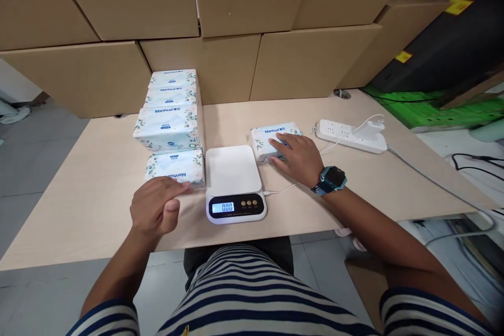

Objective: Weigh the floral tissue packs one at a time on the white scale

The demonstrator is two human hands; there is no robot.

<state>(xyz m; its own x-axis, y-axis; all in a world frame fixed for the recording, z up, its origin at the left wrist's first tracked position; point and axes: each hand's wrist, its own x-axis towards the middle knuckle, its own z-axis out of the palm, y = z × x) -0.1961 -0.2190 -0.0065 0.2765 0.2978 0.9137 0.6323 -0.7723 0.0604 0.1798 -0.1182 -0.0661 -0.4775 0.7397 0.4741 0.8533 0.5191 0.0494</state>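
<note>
A white digital scale [233, 173] sits near the table's front edge, its lit display reading 0.00 and its plate bare. To its right lies a floral tissue pack [260, 142] marked Manhua. My right hand [297, 157], with a watch on the wrist, rests over that pack's right part, fingers spread on top and thumb by the near side. Left of the scale, several matching tissue packs [167, 126] stand in a row running back toward the boxes. My left hand [155, 207] is at the front pack [175, 165], fingers stretched out and thumb apart; whether it touches the pack is unclear.
Cardboard boxes [200, 71] form a wall along the table's back. A white power strip [350, 135] with a plugged-in charger lies at the right, its cable crossing the table's right side. A thin white cord [281, 189] runs from the scale. Beyond the right edge is a green crate [444, 110].
</note>
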